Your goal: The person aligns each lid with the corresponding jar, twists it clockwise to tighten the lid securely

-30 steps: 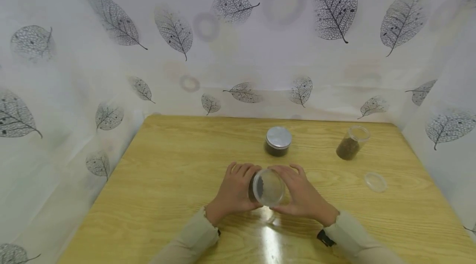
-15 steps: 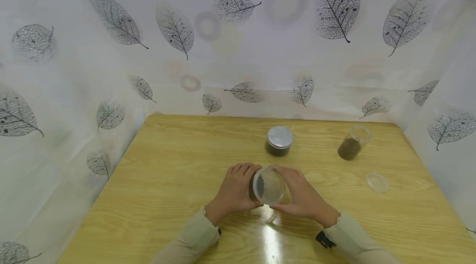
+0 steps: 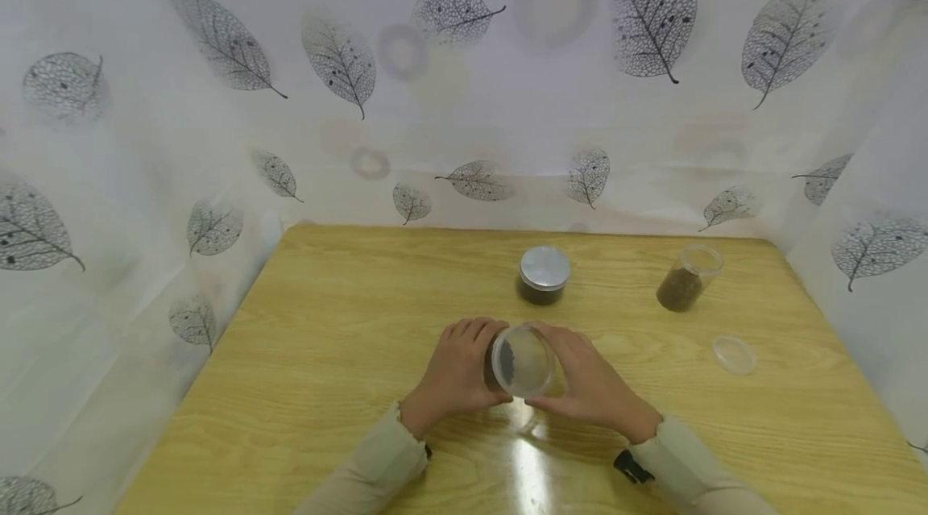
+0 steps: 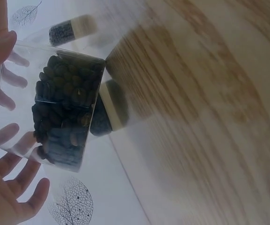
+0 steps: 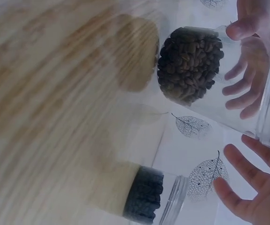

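Note:
A clear jar [image 3: 524,362] part filled with dark brown beans [image 5: 191,65] stands between my two hands. Its base meets its reflection in the tabletop. My left hand [image 3: 461,370] grips the jar's left side, fingers behind it and thumb in front. From the right side my right hand [image 3: 580,378] holds it near the rim, likewise with fingers behind. In the left wrist view the jar [image 4: 64,108] leans across, with both hands near its mouth. Whether a lid covers the mouth I cannot tell.
Beyond the hands stands a jar with a silver lid [image 3: 544,269]. An uncovered clear jar with dark contents [image 3: 681,285] is at the back right, and a clear lid [image 3: 734,355] lies in front of it. Leaf-patterned cloth [image 3: 464,96] rises around the wooden table [image 3: 348,289].

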### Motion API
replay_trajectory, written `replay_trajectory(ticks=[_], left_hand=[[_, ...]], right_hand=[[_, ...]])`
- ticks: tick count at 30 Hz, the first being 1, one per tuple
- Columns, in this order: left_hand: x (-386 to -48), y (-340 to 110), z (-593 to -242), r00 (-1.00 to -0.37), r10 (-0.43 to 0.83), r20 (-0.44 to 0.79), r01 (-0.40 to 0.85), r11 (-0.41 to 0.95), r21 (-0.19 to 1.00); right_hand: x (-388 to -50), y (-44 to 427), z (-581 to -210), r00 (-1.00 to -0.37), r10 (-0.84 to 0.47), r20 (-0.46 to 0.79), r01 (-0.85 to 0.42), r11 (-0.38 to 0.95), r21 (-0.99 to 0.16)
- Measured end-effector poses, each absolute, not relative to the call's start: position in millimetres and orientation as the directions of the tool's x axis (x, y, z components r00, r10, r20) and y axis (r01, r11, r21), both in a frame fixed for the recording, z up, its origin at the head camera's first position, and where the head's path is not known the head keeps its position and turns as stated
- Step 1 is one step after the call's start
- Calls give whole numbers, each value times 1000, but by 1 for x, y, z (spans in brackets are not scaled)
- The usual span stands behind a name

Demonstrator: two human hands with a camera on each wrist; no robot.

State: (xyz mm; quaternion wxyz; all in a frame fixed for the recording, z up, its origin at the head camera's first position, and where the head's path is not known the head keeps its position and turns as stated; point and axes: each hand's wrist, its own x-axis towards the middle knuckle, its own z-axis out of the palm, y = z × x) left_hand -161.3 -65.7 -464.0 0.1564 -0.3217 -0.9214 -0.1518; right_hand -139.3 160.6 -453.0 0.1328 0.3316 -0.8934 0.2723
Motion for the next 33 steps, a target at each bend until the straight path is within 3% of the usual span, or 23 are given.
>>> replay_trajectory(ticks=[3,7,10,14,23,33], left_hand=[[-165,-68,-465,-773,520,364,621,737,266],[-171,-73,-469,-829,457,324,560,659,503],[-177,-80,-473,-867,401,297,490,573,657],[-189,-94,-475,-925,297,238,366,518,773],[-224,-129,-474,-985,81,151,172,480,860],[-244,-146,-480,-991,24,128,124,468,875]], right_hand=[[-141,162,-449,-757,-526,389,-652,653,-385],[-141,168,-440,-789,-502,355,-614,675,-410],[-138,178,-433,-811,-461,360,-583,696,-420],[-134,198,-428,-807,-423,412,-576,717,-392],[-128,245,-418,-797,-357,488,-558,745,-366],[-124,282,-414,-867,-225,445,-424,803,-420]])
